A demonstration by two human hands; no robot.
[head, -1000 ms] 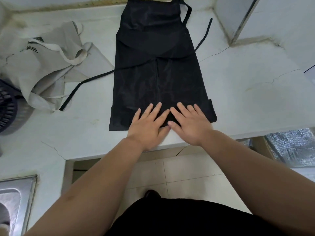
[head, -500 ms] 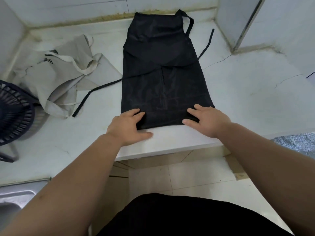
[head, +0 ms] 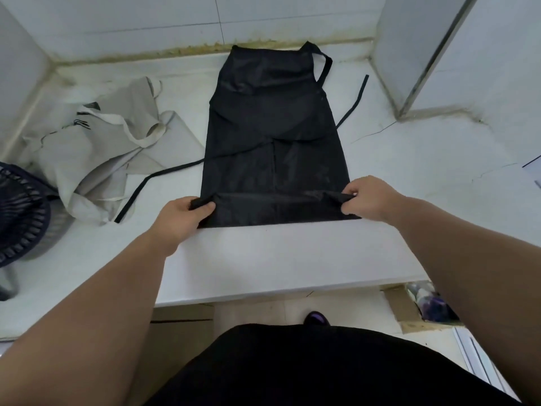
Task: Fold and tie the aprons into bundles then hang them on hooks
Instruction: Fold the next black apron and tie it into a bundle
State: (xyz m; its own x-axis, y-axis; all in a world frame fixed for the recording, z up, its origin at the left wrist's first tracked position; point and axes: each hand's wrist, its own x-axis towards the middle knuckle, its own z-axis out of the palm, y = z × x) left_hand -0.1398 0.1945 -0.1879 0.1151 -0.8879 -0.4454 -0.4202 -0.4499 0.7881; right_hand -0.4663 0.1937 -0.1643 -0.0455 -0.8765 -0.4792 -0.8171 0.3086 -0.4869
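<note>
1. Both grips, resting at the hem corners half a second ago, now lift them; the near hem of the black apron (head: pixel 275 136) has been turned over into a narrow band.
2. Left grip (head: pixel 184 213) is clamped on the band's left corner, and right grip (head: pixel 371 200) on its right corner.
3. The black apron lies flat lengthwise on the white desk (head: pixel 292 259), with its bib toward the tiled wall (head: pixel 146 19). One strap (head: pixel 140 191) trails left and another (head: pixel 355 101) trails right.
4. A beige apron (head: pixel 111 148) lies crumpled on the desk, left of the black one.
5. Desk condition: a crack (head: pixel 374 133) runs right of the black apron, and the wall joint is yellowed.
6. A dark slatted fan (head: pixel 20 212) stands at the far left.
7. Cardboard (head: pixel 401 306) lies on the floor (head: pixel 263 312) below the desk front.
</note>
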